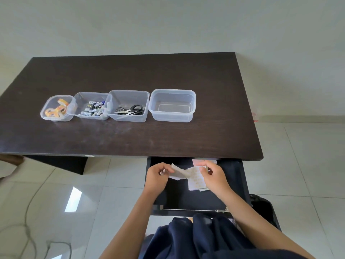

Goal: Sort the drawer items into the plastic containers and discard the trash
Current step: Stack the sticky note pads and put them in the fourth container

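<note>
Over the open dark drawer (237, 184), both my hands hold paper slips. My left hand (156, 176) pinches a bent white slip (178, 172). A second slip (196, 179) with a pale orange pattern is pinched at its top by my right hand (214, 176). A pink paper (197, 162) lies at the drawer's back. On the desk stand four clear plastic containers in a row: one with tape rolls (57, 108), one with batteries (91, 105), one with scissors (128, 105), and an empty one (172, 105).
The dark wooden desk (130, 137) stands against a pale wall. A black bin (265, 210) sits on the tiled floor right of the drawer. A cable (28, 230) runs across the floor at the left. My dark clothing fills the bottom edge.
</note>
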The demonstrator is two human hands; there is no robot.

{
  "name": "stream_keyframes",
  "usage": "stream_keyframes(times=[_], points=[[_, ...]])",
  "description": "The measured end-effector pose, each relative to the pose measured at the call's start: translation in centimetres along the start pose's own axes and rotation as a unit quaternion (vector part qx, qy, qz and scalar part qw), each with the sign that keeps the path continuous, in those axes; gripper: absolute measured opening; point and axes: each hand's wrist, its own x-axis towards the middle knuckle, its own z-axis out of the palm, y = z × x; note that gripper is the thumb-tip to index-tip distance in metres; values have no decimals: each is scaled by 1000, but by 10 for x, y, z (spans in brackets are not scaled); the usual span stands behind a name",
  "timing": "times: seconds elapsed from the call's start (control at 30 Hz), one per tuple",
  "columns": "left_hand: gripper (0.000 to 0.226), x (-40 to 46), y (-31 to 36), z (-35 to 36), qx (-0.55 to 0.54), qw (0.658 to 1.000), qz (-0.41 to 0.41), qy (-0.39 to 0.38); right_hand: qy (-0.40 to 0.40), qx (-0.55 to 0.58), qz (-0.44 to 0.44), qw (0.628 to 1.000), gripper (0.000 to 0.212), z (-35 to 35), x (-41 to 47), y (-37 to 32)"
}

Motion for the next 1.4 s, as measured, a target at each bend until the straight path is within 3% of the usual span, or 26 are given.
stream_keyframes(times=[0.13, 0.27, 0.47, 0.73, 0.83, 1.0, 1.1, 1.27, 1.4], points=[[43, -2, 5, 3, -44, 999, 16, -26, -32, -1, 17, 999, 21, 9, 4, 1], [44, -3, 10, 3, -60, 997, 25, -43, -40, 69, 78, 994, 14, 15, 3, -6], [47, 3, 2, 2, -139, 990, -24, 0, -121, 54, 9, 991, 20, 13, -1, -7], [23, -4, 7, 5, -182, 982, -49, 15, -52, 11, -28, 998, 11, 22, 4, -1], [15, -7, 12, 3, -179, 977, -107, 41, -35, 0, -38, 999, 7, 21, 4, 1], [27, -9, 22, -2, -148, 966, -193, -91, -37, -54, -86, 994, 12, 20, -1, 0], [36, -6, 23, 0, -148, 956, -227, -113, -39, -115, -132, 984, 15, 23, -3, 3], [46, -3, 21, 4, -181, 940, -286, -41, -36, -139, -179, 973, 18, 21, -6, 2], [25, -7, 11, 5, -202, 936, -286, -25, -32, -132, -174, 975, 26, 19, -7, -1]])
